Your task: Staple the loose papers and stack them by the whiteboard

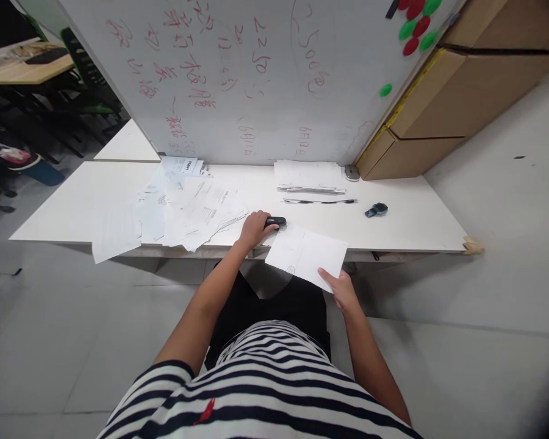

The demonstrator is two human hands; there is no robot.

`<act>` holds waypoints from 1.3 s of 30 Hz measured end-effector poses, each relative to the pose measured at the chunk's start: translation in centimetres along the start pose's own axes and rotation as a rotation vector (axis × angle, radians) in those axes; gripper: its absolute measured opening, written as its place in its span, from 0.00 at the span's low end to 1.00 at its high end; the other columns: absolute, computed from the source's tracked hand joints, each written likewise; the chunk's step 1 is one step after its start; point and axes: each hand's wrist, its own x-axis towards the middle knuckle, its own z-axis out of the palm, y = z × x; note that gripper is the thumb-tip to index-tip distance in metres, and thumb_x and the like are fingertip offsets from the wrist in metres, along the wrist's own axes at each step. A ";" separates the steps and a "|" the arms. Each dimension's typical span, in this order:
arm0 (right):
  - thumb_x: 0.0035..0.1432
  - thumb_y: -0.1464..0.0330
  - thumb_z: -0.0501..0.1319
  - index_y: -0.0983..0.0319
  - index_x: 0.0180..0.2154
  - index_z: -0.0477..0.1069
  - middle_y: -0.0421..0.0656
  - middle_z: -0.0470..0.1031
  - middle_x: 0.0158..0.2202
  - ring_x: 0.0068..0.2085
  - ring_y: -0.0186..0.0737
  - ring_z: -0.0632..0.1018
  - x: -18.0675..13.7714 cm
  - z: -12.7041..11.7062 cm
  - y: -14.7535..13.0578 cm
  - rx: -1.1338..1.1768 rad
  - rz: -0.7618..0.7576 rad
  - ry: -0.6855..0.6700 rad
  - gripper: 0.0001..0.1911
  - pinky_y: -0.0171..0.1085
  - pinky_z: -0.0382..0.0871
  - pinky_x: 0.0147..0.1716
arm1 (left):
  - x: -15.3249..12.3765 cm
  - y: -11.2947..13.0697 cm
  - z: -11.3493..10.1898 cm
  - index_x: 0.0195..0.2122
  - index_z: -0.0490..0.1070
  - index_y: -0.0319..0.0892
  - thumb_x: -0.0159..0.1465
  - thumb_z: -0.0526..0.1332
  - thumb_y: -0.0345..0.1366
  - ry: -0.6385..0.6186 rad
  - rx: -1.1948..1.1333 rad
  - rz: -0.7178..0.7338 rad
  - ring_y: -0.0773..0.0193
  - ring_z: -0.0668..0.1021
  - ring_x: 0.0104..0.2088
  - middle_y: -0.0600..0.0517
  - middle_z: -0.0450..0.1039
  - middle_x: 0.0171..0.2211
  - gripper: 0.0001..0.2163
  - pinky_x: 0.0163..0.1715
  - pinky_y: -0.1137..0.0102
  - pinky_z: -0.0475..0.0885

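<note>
My left hand [255, 228] is closed around a black stapler [276, 221] that rests at the front of the white table. Just right of it, my right hand [343, 288] pinches the lower right corner of white paper [308, 251], thumb on top. The paper has faint print and a small round mark near its lower edge. It reaches over the table's front edge, with its upper left corner close to the stapler. Whether it is one sheet or more, I cannot tell.
Loose printed papers [201, 210] spread over the left of the table [412, 228]. A paper stack [308, 175] lies near the whiteboard [274, 110], with a thin dark-and-white strip [320, 201] before it. A small dark object [376, 210] sits right. Cardboard boxes [421, 149] stand against the wall.
</note>
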 end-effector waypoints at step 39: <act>0.38 0.57 0.74 0.65 0.41 0.76 0.50 0.78 0.46 0.48 0.54 0.78 2.8 -2.0 -2.6 -0.098 0.014 -0.120 0.28 0.50 0.69 0.52 | 1.3 1.8 -4.9 0.53 0.68 0.55 0.67 0.44 0.52 -0.450 -0.021 -0.109 0.52 0.65 0.60 0.55 0.48 0.67 0.21 0.60 0.49 0.52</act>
